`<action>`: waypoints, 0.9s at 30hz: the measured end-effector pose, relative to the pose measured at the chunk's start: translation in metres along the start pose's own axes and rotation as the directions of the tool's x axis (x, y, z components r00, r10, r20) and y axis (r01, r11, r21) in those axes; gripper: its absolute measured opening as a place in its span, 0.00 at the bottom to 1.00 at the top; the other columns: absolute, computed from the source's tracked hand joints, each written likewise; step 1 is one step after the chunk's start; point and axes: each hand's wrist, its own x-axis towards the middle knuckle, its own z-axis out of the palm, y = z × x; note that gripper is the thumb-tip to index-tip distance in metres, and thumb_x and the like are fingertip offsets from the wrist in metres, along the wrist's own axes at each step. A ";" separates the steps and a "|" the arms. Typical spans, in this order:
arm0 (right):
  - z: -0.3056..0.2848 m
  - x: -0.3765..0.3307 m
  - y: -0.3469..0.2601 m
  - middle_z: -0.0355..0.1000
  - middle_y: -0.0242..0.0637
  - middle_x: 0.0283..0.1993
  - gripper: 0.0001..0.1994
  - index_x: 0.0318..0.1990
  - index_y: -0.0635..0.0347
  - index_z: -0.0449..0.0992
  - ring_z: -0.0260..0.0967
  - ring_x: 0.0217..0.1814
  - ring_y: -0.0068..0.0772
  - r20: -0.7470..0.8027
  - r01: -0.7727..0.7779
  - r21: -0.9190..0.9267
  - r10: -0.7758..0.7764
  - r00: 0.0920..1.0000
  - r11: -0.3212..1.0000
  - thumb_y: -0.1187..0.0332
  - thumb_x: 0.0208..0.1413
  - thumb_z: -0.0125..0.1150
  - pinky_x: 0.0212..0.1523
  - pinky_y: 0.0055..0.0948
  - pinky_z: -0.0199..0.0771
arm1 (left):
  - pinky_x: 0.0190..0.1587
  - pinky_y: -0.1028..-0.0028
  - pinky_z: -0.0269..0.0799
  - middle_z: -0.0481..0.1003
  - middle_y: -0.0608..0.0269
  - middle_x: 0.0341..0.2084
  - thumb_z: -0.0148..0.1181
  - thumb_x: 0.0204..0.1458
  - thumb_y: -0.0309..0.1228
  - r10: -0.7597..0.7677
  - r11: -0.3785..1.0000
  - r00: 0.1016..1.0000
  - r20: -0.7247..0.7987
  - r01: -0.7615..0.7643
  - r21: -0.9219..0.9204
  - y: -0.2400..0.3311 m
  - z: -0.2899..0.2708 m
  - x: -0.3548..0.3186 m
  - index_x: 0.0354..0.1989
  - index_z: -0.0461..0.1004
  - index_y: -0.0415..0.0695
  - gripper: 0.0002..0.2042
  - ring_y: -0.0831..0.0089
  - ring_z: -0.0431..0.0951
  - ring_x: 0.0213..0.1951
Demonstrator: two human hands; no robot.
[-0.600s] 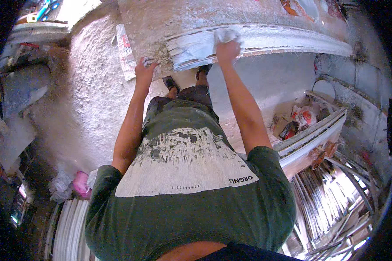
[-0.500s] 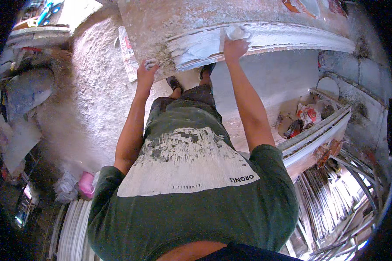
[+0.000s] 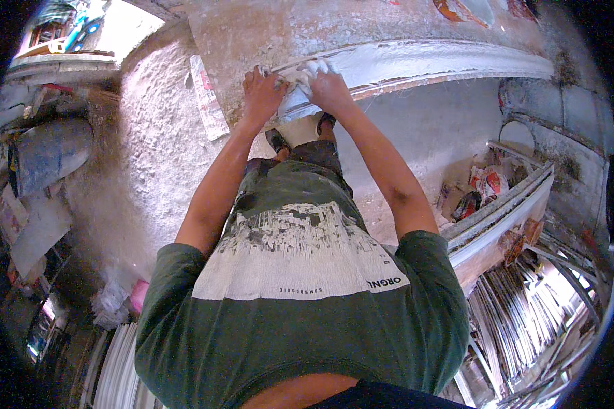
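A long white plaster-coated moulding (image 3: 430, 58) lies along the near edge of a stained work table (image 3: 252, 34). Both my hands are together at its left end. My right hand (image 3: 329, 92) presses down there with curled fingers, around a white, wet-looking wad (image 3: 315, 67). Close beside it, my left hand (image 3: 262, 97) has its fingers bent inward over the moulding's end. Pale, fibrous stuff (image 3: 297, 83) shows between the two hands. What lies inside my left fingers is hidden.
Left of the table, a printed sack strip (image 3: 208, 99) lies by a rough whitish heap (image 3: 153, 123). On the right stands a trough-like box (image 3: 501, 211) with crumpled bags (image 3: 486, 183) inside. Long strips (image 3: 518, 307) are stacked behind it, more pale strips (image 3: 119, 365) at lower left.
My right hand has slid left along the moulding with the white wad. My left hand has come right, from the table's left edge to the moulding's end beside it.
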 end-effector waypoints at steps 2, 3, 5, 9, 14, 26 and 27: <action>0.016 -0.010 -0.001 0.68 0.39 0.44 0.12 0.40 0.51 0.72 0.66 0.45 0.45 0.100 -0.041 0.006 0.040 0.994 0.999 0.63 0.47 0.55 0.41 0.42 0.71 | 0.55 0.52 0.53 0.62 0.35 0.49 0.56 0.46 0.43 -0.004 1.000 0.999 -0.047 0.004 0.005 -0.005 0.010 -0.001 0.41 0.72 0.45 0.18 0.41 0.58 0.53; 0.019 -0.013 -0.004 0.68 0.39 0.44 0.12 0.41 0.51 0.72 0.67 0.44 0.45 0.120 -0.029 -0.012 0.030 0.992 1.000 0.64 0.46 0.55 0.41 0.41 0.71 | 0.55 0.53 0.54 0.63 0.35 0.48 0.56 0.46 0.43 -0.006 1.000 0.998 -0.067 0.004 -0.029 -0.017 0.023 -0.001 0.41 0.72 0.45 0.18 0.42 0.59 0.53; 0.011 -0.028 -0.021 0.70 0.44 0.41 0.13 0.41 0.55 0.72 0.68 0.43 0.47 0.046 0.122 0.071 -0.125 0.991 0.990 0.64 0.47 0.54 0.43 0.44 0.70 | 0.54 0.53 0.55 0.65 0.36 0.46 0.56 0.45 0.42 -0.023 0.998 0.993 -0.116 0.017 -0.053 -0.032 0.040 -0.004 0.40 0.72 0.43 0.18 0.42 0.60 0.52; 0.014 -0.050 -0.037 0.69 0.46 0.45 0.15 0.42 0.58 0.72 0.68 0.43 0.49 -0.068 0.193 0.140 -0.185 0.980 0.971 0.63 0.47 0.53 0.45 0.45 0.68 | 0.52 0.54 0.57 0.67 0.37 0.45 0.57 0.43 0.41 -0.087 0.995 0.977 -0.196 0.074 -0.072 -0.023 0.037 -0.005 0.41 0.73 0.42 0.18 0.44 0.62 0.49; -0.009 -0.029 -0.059 0.70 0.47 0.41 0.17 0.42 0.56 0.72 0.69 0.39 0.46 0.020 -0.118 0.149 0.116 0.993 0.982 0.60 0.44 0.56 0.39 0.41 0.71 | 0.52 0.55 0.58 0.69 0.42 0.44 0.57 0.43 0.39 -0.104 0.994 0.970 -0.218 0.096 -0.047 -0.009 0.023 -0.012 0.43 0.73 0.45 0.18 0.46 0.64 0.48; -0.008 0.035 -0.098 0.71 0.49 0.32 0.15 0.33 0.62 0.76 0.70 0.38 0.50 -0.087 -0.167 0.132 0.179 0.980 0.977 0.60 0.49 0.49 0.40 0.46 0.70 | 0.57 0.57 0.54 0.71 0.60 0.46 0.54 0.45 0.35 0.492 0.859 0.871 0.011 -0.487 0.161 -0.028 0.024 -0.039 0.48 0.70 0.50 0.18 0.63 0.66 0.52; 0.001 0.046 -0.108 0.72 0.49 0.34 0.14 0.33 0.62 0.76 0.70 0.39 0.50 0.102 -0.218 0.144 0.205 0.974 0.965 0.62 0.49 0.48 0.40 0.46 0.70 | 0.58 0.58 0.53 0.70 0.60 0.47 0.54 0.46 0.35 0.472 0.868 0.880 0.056 -0.475 0.146 -0.039 0.038 -0.042 0.47 0.70 0.50 0.17 0.63 0.66 0.53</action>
